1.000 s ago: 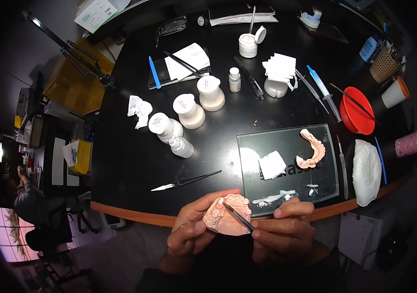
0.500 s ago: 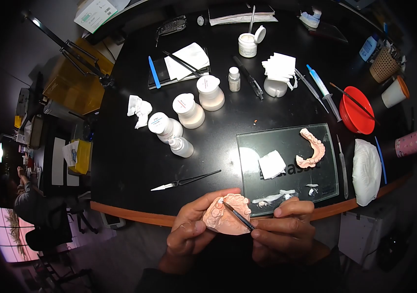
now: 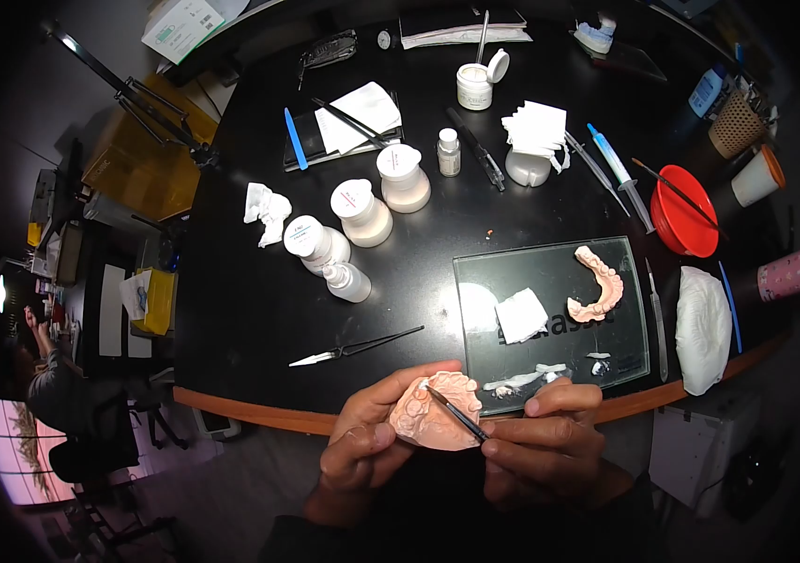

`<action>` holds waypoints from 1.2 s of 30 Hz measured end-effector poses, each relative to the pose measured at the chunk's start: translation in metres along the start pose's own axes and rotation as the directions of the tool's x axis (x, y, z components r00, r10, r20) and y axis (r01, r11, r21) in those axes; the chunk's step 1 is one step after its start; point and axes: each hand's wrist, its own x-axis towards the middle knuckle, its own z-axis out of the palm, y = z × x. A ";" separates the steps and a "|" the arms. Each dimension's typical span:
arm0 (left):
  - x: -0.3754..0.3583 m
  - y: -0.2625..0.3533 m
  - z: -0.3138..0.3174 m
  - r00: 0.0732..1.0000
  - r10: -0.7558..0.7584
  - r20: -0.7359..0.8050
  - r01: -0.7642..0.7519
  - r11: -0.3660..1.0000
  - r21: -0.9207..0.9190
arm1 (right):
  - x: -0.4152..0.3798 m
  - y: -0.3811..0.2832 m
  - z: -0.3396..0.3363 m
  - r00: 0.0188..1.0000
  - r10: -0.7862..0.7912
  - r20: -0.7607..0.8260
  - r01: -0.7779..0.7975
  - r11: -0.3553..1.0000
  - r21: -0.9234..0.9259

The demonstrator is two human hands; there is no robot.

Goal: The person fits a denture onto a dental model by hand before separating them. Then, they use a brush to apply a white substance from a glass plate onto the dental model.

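A pinkish dental cast [image 3: 436, 427] with a row of teeth is gripped in my left hand [image 3: 362, 441], fingers behind it and thumb along its left side. My right hand [image 3: 550, 441] pinches a thin, dark-handled brush [image 3: 461, 417]. The brush tip rests on a tooth at the cast's upper left, where a small white spot shows. Just beyond my hands lies a glass slab [image 3: 550, 267]. On it are a second, horseshoe-shaped dental cast [image 3: 609, 286], a folded white tissue [image 3: 522, 316] and smears of white paste [image 3: 531, 377].
Left of the slab are tweezers [image 3: 358, 346], a small dropper bottle [image 3: 347, 282] and several powder jars [image 3: 362, 214]. A red bowl [image 3: 686, 211] with a brush across it, a syringe [image 3: 620, 176] and a white cloth [image 3: 703, 333] sit at right. Another person [image 3: 58, 380] is at far left.
My hands, the cast and the brush hold nearly the same position. At far left, the other person's hands have risen slightly.
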 end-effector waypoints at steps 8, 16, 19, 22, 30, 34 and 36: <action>0.000 0.000 0.000 1.000 -0.001 0.005 0.001 1.000 0.004 | 0.003 -0.002 -0.001 1.000 0.015 0.008 -0.015 1.000 -0.007; 0.000 0.000 0.001 1.000 0.007 0.000 -0.007 1.000 0.016 | 0.001 -0.001 0.000 1.000 0.010 0.004 -0.010 1.000 0.001; 0.000 0.000 0.000 1.000 0.009 -0.004 -0.009 1.000 0.022 | 0.001 -0.001 0.000 1.000 0.007 0.012 -0.007 1.000 0.007; 0.000 -0.001 -0.001 1.000 0.006 0.003 -0.006 1.000 0.021 | 0.002 -0.001 -0.002 0.999 0.011 0.032 -0.012 1.000 0.017; 0.000 0.001 0.001 1.000 -0.011 -0.002 0.011 1.000 0.003 | 0.001 -0.001 -0.003 1.000 0.013 0.015 -0.013 1.000 -0.001; 0.000 0.001 0.001 1.000 -0.018 -0.014 0.018 1.000 0.007 | 0.001 -0.002 -0.003 1.000 0.017 0.024 -0.017 1.000 0.010; 0.000 0.002 0.001 1.000 -0.023 -0.016 0.023 1.000 0.008 | 0.002 -0.002 -0.003 1.000 0.016 0.025 -0.017 1.000 0.009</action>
